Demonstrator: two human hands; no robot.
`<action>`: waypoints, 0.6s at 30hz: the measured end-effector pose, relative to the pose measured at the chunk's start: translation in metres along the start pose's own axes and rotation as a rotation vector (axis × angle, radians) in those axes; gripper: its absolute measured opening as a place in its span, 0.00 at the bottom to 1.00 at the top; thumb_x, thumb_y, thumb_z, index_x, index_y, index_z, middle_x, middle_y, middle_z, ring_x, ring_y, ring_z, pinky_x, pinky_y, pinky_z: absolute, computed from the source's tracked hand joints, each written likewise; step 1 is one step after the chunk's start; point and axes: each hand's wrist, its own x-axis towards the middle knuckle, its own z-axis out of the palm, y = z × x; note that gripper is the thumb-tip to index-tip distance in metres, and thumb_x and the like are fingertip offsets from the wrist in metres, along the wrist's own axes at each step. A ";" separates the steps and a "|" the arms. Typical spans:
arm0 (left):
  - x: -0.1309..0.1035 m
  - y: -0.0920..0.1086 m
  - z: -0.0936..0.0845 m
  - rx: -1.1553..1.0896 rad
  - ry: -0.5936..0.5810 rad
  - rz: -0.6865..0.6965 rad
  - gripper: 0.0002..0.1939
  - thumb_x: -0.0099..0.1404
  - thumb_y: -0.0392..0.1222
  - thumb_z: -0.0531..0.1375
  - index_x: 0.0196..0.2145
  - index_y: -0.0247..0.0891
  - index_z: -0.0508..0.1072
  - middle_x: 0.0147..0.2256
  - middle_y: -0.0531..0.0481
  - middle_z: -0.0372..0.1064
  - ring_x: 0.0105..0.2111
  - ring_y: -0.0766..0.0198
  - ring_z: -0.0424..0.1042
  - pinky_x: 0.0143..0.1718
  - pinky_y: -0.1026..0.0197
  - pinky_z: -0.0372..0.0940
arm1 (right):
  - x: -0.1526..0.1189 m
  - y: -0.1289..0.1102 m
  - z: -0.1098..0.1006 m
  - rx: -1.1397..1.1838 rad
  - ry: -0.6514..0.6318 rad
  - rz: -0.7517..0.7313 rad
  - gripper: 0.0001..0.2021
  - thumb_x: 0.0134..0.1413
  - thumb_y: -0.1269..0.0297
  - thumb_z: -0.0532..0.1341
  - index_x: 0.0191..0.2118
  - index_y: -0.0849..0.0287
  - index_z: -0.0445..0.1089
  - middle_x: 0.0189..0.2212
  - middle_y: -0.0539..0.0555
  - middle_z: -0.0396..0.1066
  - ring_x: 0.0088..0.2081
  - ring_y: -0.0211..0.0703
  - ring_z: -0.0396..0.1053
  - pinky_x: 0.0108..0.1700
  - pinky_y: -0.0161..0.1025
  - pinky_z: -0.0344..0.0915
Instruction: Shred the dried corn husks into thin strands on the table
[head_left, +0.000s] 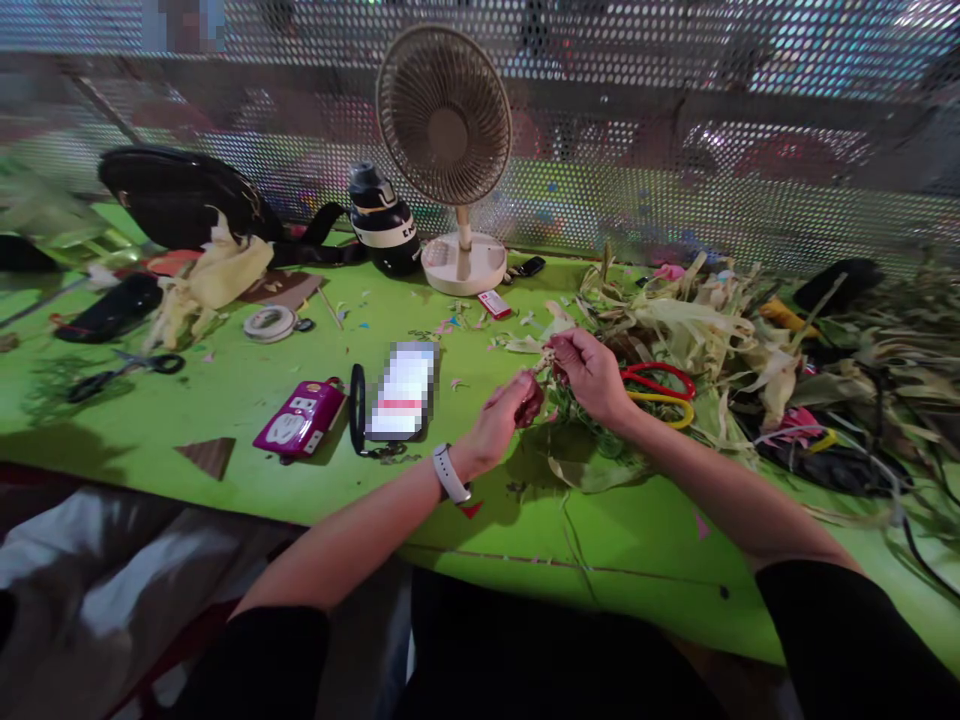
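My left hand (506,415), with a white watch (450,474) on its wrist, is closed on the lower end of a pale braided husk piece (546,360) and something dark red at the fingertips. Close by on the right, my right hand (590,375) pinches the upper end of that pale piece between thumb and fingers. Scissors with red and yellow handles (664,383) lie just right of my right hand. Beneath both hands are green strands and a long husk strip (600,472).
A fan (463,262) and a dark bottle (386,232) stand at the back. A phone (403,390), a purple power adapter (301,420), a tape roll (270,323) and dark scissors (127,370) lie leftward. Dried husks (697,325) are heaped at right.
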 end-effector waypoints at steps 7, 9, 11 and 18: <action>0.001 0.001 0.002 -0.145 -0.025 -0.016 0.19 0.62 0.50 0.61 0.22 0.37 0.62 0.21 0.56 0.56 0.21 0.72 0.54 0.24 0.66 0.54 | 0.000 -0.001 0.000 0.043 0.009 0.020 0.19 0.60 0.44 0.55 0.35 0.56 0.66 0.23 0.47 0.62 0.22 0.35 0.58 0.27 0.35 0.57; 0.001 -0.001 0.000 -0.114 -0.041 0.019 0.16 0.61 0.50 0.63 0.25 0.37 0.66 0.23 0.55 0.60 0.23 0.71 0.57 0.26 0.65 0.55 | 0.001 -0.001 -0.001 0.068 0.007 0.030 0.19 0.59 0.43 0.56 0.35 0.56 0.67 0.23 0.47 0.62 0.22 0.35 0.58 0.26 0.35 0.58; 0.000 -0.003 -0.004 -0.050 -0.057 0.068 0.15 0.60 0.51 0.64 0.28 0.37 0.68 0.25 0.55 0.61 0.24 0.71 0.57 0.26 0.66 0.55 | 0.002 -0.004 -0.002 0.125 -0.024 0.045 0.20 0.57 0.42 0.57 0.35 0.56 0.67 0.23 0.47 0.62 0.22 0.35 0.59 0.26 0.35 0.58; -0.003 0.005 -0.010 0.255 -0.055 0.233 0.17 0.62 0.56 0.61 0.30 0.37 0.70 0.27 0.53 0.61 0.27 0.69 0.57 0.29 0.64 0.55 | 0.003 -0.022 -0.010 0.297 -0.268 0.158 0.23 0.49 0.41 0.64 0.34 0.60 0.70 0.23 0.46 0.62 0.25 0.33 0.58 0.26 0.33 0.56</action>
